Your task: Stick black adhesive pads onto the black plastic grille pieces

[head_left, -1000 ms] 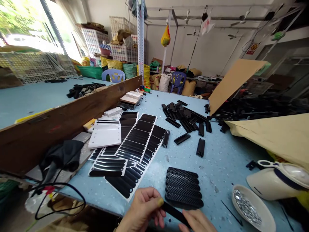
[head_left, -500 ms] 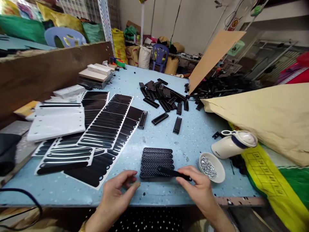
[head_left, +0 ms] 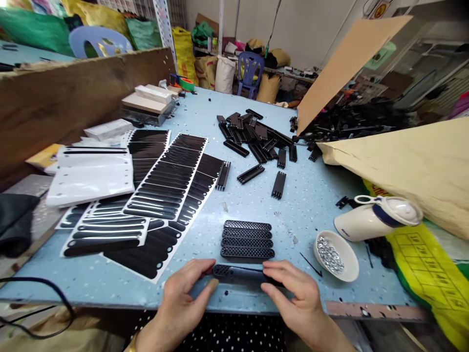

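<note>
My left hand (head_left: 188, 288) has its thumb and fingers around the left end of a black textured bar (head_left: 221, 271), close to the table's front edge. A smooth black strip (head_left: 242, 274) lies along that bar, covering most of its top. My right hand (head_left: 295, 291) pinches the strip's right end between thumb and fingers; whether it also grips the bar is hidden. Just beyond, several black bars with a lattice surface (head_left: 247, 238) lie side by side in a row. Right of them stands a white bowl (head_left: 352, 271) of small shiny metal pieces (head_left: 330, 255).
Sheets of black strips (head_left: 166, 178) overlap on the left. Loose black slotted pieces (head_left: 252, 134) are heaped farther back. A white bottle (head_left: 361, 222) lies at the right beside brown paper (head_left: 406, 161). A thin black strip (head_left: 311, 264) rests near the bowl.
The nearest bar has come apart from the row towards me. My right hand has brought the strip down along it, and my left hand has closed in on the bar's left end.
</note>
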`<action>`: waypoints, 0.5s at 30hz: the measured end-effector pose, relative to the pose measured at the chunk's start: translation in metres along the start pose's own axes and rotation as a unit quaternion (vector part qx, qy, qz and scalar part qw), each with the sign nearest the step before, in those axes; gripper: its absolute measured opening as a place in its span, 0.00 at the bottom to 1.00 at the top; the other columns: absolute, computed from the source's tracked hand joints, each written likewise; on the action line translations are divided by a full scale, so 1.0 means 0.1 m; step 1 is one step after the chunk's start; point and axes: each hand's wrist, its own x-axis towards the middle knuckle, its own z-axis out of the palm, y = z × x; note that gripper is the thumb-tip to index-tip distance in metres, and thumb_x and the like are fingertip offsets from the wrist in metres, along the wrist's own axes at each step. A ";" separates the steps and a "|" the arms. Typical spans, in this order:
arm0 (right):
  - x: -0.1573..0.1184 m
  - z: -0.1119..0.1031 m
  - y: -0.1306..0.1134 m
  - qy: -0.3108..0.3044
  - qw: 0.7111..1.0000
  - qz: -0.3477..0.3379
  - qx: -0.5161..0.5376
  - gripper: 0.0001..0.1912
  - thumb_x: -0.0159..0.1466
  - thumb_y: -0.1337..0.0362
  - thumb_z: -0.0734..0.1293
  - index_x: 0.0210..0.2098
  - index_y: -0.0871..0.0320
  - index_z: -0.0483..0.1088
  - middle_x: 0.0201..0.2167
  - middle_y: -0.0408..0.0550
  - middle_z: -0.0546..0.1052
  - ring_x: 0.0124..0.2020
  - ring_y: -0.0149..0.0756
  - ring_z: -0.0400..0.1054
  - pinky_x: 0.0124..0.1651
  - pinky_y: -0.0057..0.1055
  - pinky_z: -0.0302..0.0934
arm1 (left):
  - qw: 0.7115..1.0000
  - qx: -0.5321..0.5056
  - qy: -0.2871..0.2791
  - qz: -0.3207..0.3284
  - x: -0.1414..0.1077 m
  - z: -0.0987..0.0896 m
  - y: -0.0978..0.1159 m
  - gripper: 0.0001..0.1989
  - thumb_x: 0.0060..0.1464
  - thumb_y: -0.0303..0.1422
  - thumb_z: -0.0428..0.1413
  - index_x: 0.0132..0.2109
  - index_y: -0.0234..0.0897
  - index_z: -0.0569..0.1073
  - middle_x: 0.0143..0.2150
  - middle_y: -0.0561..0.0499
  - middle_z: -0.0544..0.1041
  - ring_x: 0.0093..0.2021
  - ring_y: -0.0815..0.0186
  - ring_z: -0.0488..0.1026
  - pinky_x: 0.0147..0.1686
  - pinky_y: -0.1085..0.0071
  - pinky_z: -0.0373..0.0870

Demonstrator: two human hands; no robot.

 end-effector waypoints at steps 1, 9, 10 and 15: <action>0.02 0.02 -0.01 -0.001 1.000 -0.013 -0.003 0.10 0.60 0.71 0.69 0.42 0.57 0.78 0.38 0.54 0.81 0.38 0.42 0.77 0.40 0.40 0.74 | 1.000 0.002 -0.005 0.010 0.00 0.00 0.01 0.10 0.47 0.30 0.63 0.40 0.41 0.82 0.35 0.46 0.83 0.34 0.58 0.79 0.37 0.67 0.74; 0.14 0.15 -0.07 -0.010 0.999 -0.041 -0.021 0.09 0.60 0.71 0.69 0.41 0.59 0.78 0.37 0.54 0.82 0.37 0.44 0.77 0.40 0.43 0.74 | 0.993 0.041 -0.026 0.105 0.02 -0.01 -0.03 0.09 0.55 0.28 0.57 0.43 0.38 0.78 0.34 0.49 0.81 0.33 0.64 0.79 0.34 0.70 0.76; 0.14 0.16 -0.07 -0.013 0.999 -0.041 -0.019 0.09 0.60 0.71 0.69 0.41 0.60 0.78 0.37 0.54 0.82 0.37 0.44 0.77 0.40 0.43 0.74 | 0.992 0.045 -0.027 0.114 0.01 -0.02 -0.03 0.08 0.56 0.27 0.57 0.43 0.38 0.77 0.34 0.49 0.81 0.33 0.64 0.78 0.34 0.70 0.76; 0.16 0.18 -0.08 -0.024 0.999 -0.037 -0.009 0.09 0.60 0.72 0.69 0.40 0.59 0.77 0.36 0.54 0.82 0.36 0.44 0.77 0.38 0.43 0.74 | 0.991 0.058 -0.028 0.121 0.01 -0.02 -0.04 0.08 0.57 0.27 0.56 0.43 0.37 0.76 0.35 0.49 0.81 0.34 0.66 0.78 0.35 0.71 0.77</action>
